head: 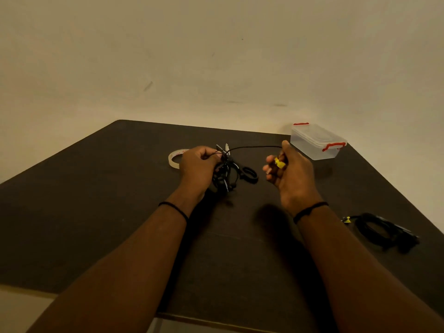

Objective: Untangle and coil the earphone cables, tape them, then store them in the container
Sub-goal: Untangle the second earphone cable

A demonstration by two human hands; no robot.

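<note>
Mid-table (pixel 120 188), left hand (pixel 197 167) grips the tangle (pixel 224 174); right hand (pixel 288 169) pinches the yellow-tagged end. Cable (pixel 254 147) spans left-right between them. Container (pixel 317 141) beyond right hand, lid on.

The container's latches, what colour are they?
Red, on a clear container with its lid on, seen in the head view.

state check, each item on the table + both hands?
left hand: grips tangled cables
tangled cables: bunched, one strand pulled out to the right hand
right hand: pinches yellow-tagged cable end
container: lid on
tape roll: lying flat
coiled cable: set aside on table
</note>
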